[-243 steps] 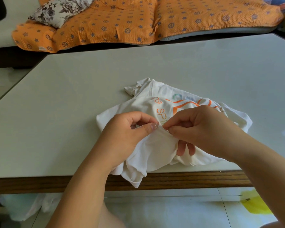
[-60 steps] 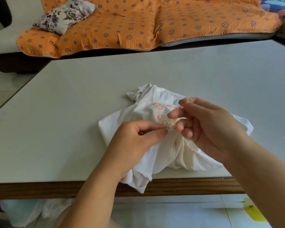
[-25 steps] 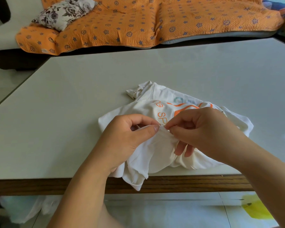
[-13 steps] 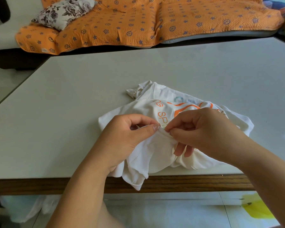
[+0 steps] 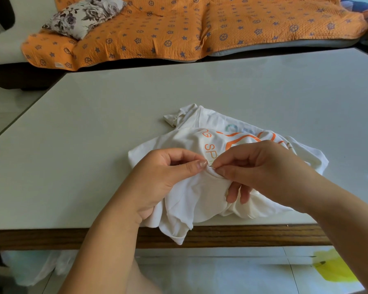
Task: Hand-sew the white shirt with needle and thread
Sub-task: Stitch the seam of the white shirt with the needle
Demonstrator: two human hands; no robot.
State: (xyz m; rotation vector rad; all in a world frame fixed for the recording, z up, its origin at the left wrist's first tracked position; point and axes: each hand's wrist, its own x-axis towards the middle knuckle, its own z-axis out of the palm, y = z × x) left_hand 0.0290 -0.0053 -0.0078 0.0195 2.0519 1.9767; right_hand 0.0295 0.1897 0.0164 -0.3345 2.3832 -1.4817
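Observation:
A crumpled white shirt point(image 5: 200, 194) with orange print lies at the near edge of the table point(image 5: 94, 145), one corner hanging over it. My left hand point(image 5: 164, 177) pinches a fold of the shirt between thumb and forefinger. My right hand point(image 5: 261, 172) pinches a thin needle point(image 5: 211, 166) right beside the left thumb tip, at the fold's edge. Only a short glint of the needle shows. The thread is too fine to make out.
The pale table has a wooden front edge point(image 5: 242, 235). Behind it stands a sofa with an orange patterned cover point(image 5: 200, 28) and a floral cushion point(image 5: 83, 15). White cloth or plastic point(image 5: 30, 268) lies on the floor below, and a yellow thing point(image 5: 336, 268) to the right.
About two seconds ago my right hand was lifted up and back with the needle; it has come back down to the fold. Over the last second both hands have barely moved.

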